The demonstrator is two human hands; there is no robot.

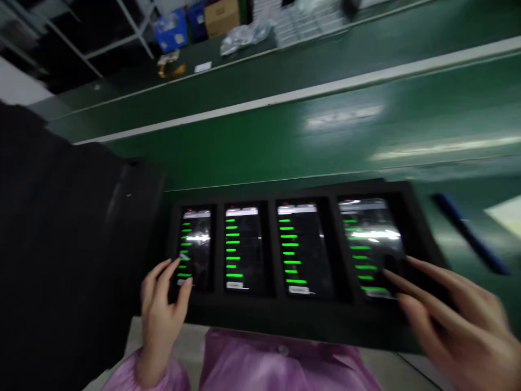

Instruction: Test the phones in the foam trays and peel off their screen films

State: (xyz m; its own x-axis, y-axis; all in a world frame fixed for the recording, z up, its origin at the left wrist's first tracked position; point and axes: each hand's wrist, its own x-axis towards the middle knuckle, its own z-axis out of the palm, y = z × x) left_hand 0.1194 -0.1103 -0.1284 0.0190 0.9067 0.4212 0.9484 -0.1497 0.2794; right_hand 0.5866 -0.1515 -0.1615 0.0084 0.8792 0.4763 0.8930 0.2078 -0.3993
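Observation:
Four lit phones lie in a row in separate slots of a black tray (252, 306), with green bars of text on dark screens. At the leftmost phone (197, 239), my left hand (163, 304) touches the lower left edge with its fingers apart. The two middle phones, one left of centre (248, 250) and one right of centre (307, 250), have no hand on them. My right hand (459, 315) is spread at the lower right of the rightmost phone (368, 244), fingertips over or against its edge; contact is blurred.
A dark blue pen-like object (470, 233) lies right of the tray, near a pale sheet (507, 217). A large black object (69, 244) stands at the left. Across the green bench (244, 141) are a cardboard box (222, 17), a blue bin (171, 30) and clear plastic bags (246, 35).

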